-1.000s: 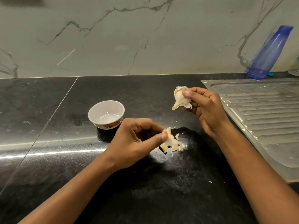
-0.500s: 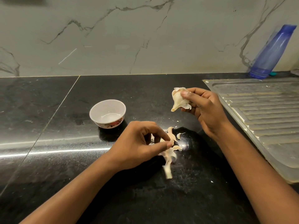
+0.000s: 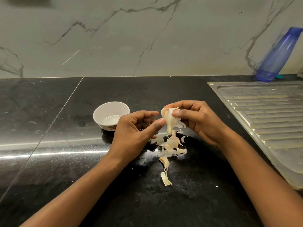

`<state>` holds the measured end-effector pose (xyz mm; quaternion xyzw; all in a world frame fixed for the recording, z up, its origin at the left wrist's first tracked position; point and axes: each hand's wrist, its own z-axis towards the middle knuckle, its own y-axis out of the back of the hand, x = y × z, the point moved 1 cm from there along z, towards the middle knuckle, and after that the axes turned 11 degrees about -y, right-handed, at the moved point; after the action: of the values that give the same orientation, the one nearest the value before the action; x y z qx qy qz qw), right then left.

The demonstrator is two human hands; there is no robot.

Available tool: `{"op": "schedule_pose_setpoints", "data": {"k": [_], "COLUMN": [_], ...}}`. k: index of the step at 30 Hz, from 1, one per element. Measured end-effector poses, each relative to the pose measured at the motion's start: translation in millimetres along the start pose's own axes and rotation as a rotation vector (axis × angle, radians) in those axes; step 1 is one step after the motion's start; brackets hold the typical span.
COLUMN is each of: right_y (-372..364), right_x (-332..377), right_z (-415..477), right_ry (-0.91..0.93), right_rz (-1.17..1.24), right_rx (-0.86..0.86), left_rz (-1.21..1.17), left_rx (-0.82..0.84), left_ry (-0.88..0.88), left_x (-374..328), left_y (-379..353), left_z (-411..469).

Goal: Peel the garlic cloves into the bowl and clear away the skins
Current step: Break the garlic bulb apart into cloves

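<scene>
Over black counter [image 3: 65, 161], right fingers [image 3: 176, 113] pinch garlic [image 3: 169, 122], left fingers [image 3: 161, 123] beside.

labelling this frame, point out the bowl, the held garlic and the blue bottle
bowl [image 3: 106, 110]: head view, inner wall
garlic [image 3: 169, 123]: head view, papery middle
blue bottle [image 3: 278, 53]: head view, mid body

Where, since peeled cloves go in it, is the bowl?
In head view, the white bowl sits on the black counter left of centre, just beyond the left hand.
</scene>
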<state>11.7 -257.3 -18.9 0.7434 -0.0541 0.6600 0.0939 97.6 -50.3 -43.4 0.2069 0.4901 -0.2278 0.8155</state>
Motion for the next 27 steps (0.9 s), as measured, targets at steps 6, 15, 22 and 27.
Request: {"op": "schedule_pose_setpoints", "data": {"k": [6,15,22,27], "right_y": [-8.0,-4.4,-2.8,6.9], "right_x": [-2.7,-2.2,-3.5,-2.6], "right_z": [-1.6,-4.9,-4.3,2.0], "right_ry": [0.033,0.071,0.076,0.100], "right_rz": [-0.097,-0.184,-0.220,-0.139], "right_rx": [0.097,0.142,0.190,-0.033], "left_rz": [-0.065,-0.120,-0.146,-0.066], "left_rx": [0.037,0.025,0.001,-0.027], "left_ry": [0.007,-0.020,-0.034,-0.058], "left_x": [-1.4,-0.6,0.2,0.7], "left_y": [0.3,1.3,3.3,0.3], "left_z": [0.3,-2.1,0.1,-0.8]}}
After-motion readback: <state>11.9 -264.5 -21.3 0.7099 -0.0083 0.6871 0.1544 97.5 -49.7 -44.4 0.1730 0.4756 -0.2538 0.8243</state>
